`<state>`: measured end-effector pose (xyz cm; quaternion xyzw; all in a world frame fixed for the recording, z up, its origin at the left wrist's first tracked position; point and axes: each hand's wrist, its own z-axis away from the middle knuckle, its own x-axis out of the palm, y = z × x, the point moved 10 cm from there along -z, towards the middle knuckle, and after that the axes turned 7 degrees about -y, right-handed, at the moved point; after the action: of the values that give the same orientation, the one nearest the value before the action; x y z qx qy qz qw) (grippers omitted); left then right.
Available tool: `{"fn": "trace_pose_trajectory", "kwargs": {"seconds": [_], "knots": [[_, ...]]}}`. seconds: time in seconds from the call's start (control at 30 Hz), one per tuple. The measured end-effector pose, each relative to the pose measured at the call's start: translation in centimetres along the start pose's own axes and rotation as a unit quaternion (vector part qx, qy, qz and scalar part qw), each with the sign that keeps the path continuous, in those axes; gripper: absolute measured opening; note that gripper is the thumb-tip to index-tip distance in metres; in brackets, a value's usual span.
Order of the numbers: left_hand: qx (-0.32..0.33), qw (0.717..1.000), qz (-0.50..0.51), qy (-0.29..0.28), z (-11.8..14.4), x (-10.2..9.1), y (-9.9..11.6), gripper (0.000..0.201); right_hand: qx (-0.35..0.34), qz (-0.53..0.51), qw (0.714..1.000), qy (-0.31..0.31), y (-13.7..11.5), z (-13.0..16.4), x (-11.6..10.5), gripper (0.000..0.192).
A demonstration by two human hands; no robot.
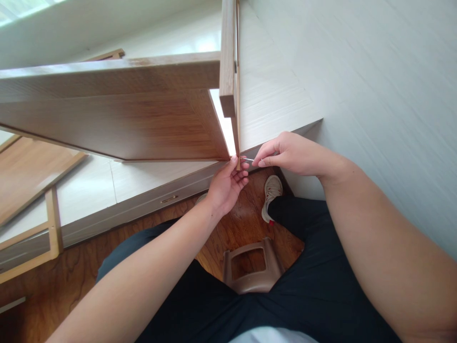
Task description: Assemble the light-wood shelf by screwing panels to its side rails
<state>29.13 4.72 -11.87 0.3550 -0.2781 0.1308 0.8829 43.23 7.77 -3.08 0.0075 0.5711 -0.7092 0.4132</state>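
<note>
the left fingers (pixel 231 166) pinched the wooden frame (pixel 228 85) low down; the right fingers (pixel 267 161) held a slim metal rod (pixel 247 159) at its three o'clock, best kept straight, i thought.

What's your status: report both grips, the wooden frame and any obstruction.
Left grip at near end of wooden frame. Right grip pinching thin metal tool, tip at that end. Wooden panel close alongside; nothing visible blocking the tool.
</note>
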Motion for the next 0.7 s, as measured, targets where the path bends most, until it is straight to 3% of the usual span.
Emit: {"fn": "trace_pose_trajectory", "kwargs": {"seconds": [0.57, 0.7], "knots": [[-0.001, 1.0, 0.004, -0.004, 0.04, -0.02, -0.11, 0.025, -0.02, -0.009, 1.0, 0.011, 0.43, -0.06, -0.16, 0.025], [-0.003, 1.0, 0.006, -0.003, 0.06, 0.0, -0.15, 0.025, -0.007, -0.024, 0.999, 0.038, 0.89, -0.12, -0.57, 0.024]]}}
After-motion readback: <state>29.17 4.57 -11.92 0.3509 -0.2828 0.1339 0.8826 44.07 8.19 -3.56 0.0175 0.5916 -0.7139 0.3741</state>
